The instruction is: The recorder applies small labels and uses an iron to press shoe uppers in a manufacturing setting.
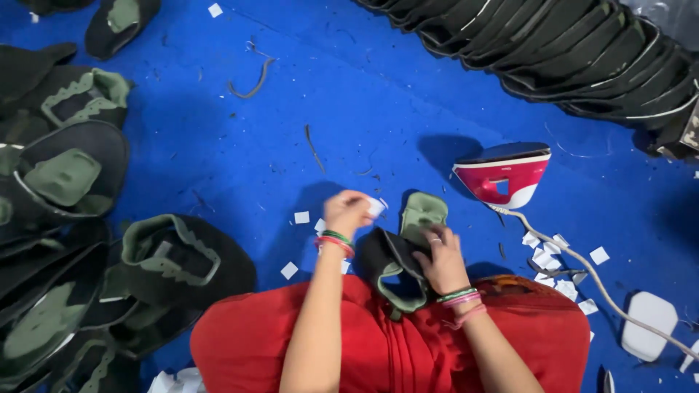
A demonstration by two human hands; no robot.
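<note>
My left hand (pixel 346 212) is raised over the blue surface and pinches a small white paper square (pixel 375 207) at its fingertips. My right hand (pixel 440 257) presses down on a dark shoe upper (pixel 389 266) with olive green trim, which lies on my red-clothed lap (pixel 247 338). The upper's green tongue (pixel 424 212) sticks out beyond my right fingers. Both wrists wear coloured bangles.
A red and white clothes iron (pixel 504 175) stands upright at the right, its cord (pixel 582 262) trailing past scattered white paper squares (pixel 546 258). Piles of dark and green uppers (pixel 87 218) lie at the left; a stacked row of them (pixel 582 51) runs along the top right.
</note>
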